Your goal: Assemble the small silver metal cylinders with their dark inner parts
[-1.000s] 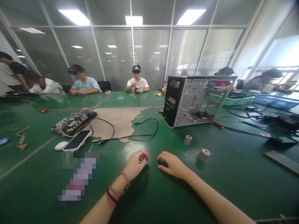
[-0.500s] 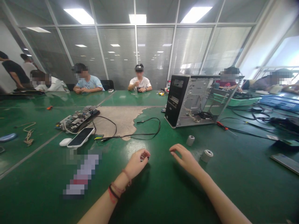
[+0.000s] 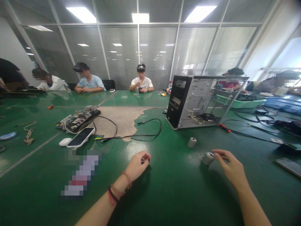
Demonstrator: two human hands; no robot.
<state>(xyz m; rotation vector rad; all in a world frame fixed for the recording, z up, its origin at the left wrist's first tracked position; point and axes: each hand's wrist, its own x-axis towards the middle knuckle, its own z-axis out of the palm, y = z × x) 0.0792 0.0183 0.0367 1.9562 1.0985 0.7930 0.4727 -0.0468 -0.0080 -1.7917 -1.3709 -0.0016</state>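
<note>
My left hand (image 3: 138, 164) hovers over the green table (image 3: 169, 188) with its fingers curled into a loose ring. A tiny dark spot shows at its fingertips, too small to name. My right hand (image 3: 230, 166) is at the right, thumb and forefinger nearly together at the top rim of a short grey cylinder (image 3: 208, 159). That cylinder stands upright and has a dark mark on its pale top. Whether the fingertips touch it or pinch something small, I cannot tell. A second grey cylinder (image 3: 192, 142) stands upright farther back.
An opened black computer case (image 3: 177, 103) stands behind the cylinders, with a red-handled screwdriver (image 3: 225, 127) beside it. At left are a circuit-board assembly (image 3: 77, 121), a phone (image 3: 81, 137) and a black cable (image 3: 150, 135). Co-workers sit across the table; a green basket (image 3: 249, 103) holds parts.
My right hand has moved right, from the table's middle to the nearer grey cylinder. My left hand has stayed nearly in place. The view has shifted slightly.
</note>
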